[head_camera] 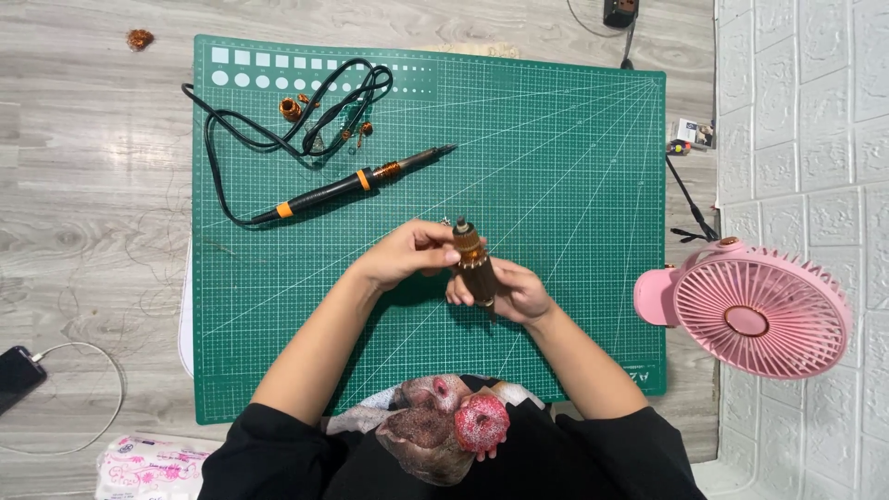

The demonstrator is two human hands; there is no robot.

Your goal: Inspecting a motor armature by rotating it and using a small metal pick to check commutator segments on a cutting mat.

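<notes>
Two hands' fingers clasped around a brown motor armature (473, 264), left hand (405, 254) above, right hand (516, 292) beneath.

A small motor armature (473, 264) with copper windings is held above the middle of a green cutting mat (556, 167), gripped at its upper end by the left hand (405, 252) and supported from beneath by the right hand (515, 290). A soldering iron (356, 181) with a coiled black cord (278, 120) is seen on the mat's upper left. A pink fan (750, 315) is placed at the right edge.
</notes>
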